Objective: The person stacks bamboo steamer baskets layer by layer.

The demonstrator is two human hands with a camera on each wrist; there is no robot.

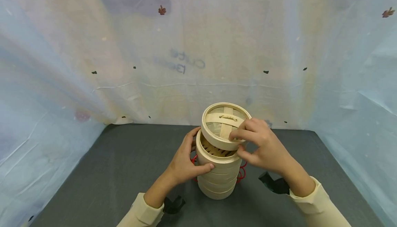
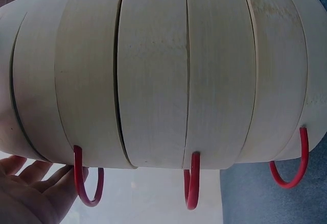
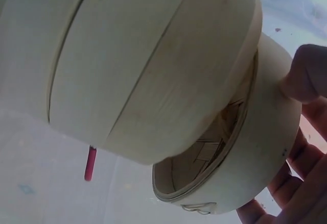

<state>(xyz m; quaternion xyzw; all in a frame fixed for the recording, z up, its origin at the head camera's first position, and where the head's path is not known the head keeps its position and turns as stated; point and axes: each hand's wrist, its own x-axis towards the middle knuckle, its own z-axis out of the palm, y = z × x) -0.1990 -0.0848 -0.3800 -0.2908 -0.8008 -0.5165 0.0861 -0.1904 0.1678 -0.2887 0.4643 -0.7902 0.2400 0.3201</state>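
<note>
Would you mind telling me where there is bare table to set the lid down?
The dark table lies bare left of the bamboo steamer stack, and behind it toward the cloth backdrop. Crowded: the front, around the left hand and the right hand gripping the tilted lid.

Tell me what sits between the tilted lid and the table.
The stack of bamboo steamer baskets sits between the lid and the table, red wire loops at its sides; head view.
</note>
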